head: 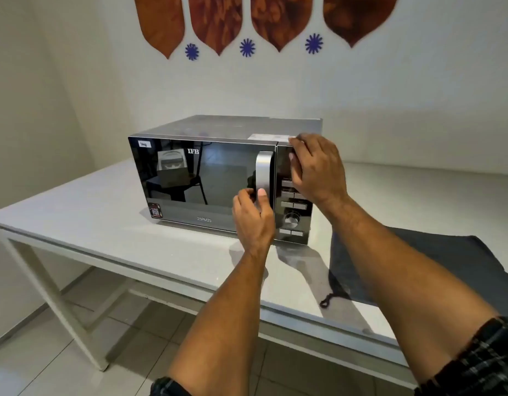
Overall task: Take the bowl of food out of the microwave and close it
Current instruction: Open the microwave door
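Opening step — the left hand [254,215] is curling around the black glass-fronted microwave [218,181]'s silver handle [263,174], the right hand [315,170] bracing flat, fingers spread, on its top right corner. Bowl unseen, presumably inside — next, a steady pull.

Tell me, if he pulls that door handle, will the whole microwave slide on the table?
Probably not much. The microwave looks big and boxy, so likely heavy, and the right hand rests on its top right corner, seemingly bracing it. The white table looks smooth and glossy, though, so an unbraced pull from the left hand might scoot it.
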The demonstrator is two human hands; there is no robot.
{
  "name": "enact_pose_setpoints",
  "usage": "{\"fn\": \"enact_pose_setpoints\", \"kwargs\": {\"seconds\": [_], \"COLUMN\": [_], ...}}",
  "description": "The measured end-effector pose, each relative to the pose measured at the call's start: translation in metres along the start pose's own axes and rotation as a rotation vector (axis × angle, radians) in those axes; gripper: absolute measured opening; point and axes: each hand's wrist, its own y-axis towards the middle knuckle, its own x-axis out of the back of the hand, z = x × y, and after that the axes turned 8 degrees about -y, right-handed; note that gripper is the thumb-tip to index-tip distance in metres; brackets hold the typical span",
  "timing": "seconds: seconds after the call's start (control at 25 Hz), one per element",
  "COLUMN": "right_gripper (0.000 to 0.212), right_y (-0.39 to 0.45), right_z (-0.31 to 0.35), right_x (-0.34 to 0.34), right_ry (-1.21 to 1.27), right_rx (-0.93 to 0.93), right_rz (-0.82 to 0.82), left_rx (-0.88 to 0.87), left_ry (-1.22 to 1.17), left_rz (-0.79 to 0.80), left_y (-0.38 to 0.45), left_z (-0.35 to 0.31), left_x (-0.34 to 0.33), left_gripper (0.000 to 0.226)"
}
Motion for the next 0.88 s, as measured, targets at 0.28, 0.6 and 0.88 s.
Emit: {"fn": "enact_pose_setpoints", "kwargs": {"seconds": [0.28, 0.6, 0.88], "right_gripper": [0.025, 0.02, 0.016], "right_y": [0.014, 0.015, -0.092], "right_z": [-0.009, -0.007, 0.031], "right_x": [-0.004, -0.019, -0.029], "right_ry": [0.174, 0.203, 0.241], "right_rx": [-0.088, -0.148, -0.376], "right_rz": [0.06, -0.032, -0.144], "left_rx": [0.15, -0.013, -0.105], "left_ry": [-0.212, -0.168, -0.045], "left_rz": [0.137, -0.029, 0.039], "left_y": [0.017, 0.012, 0.012], "left_z": [-0.013, -0.011, -0.018], "left_x": [-0.015, -0.003, 0.03], "left_gripper": [0.045, 0.045, 0.043]}}
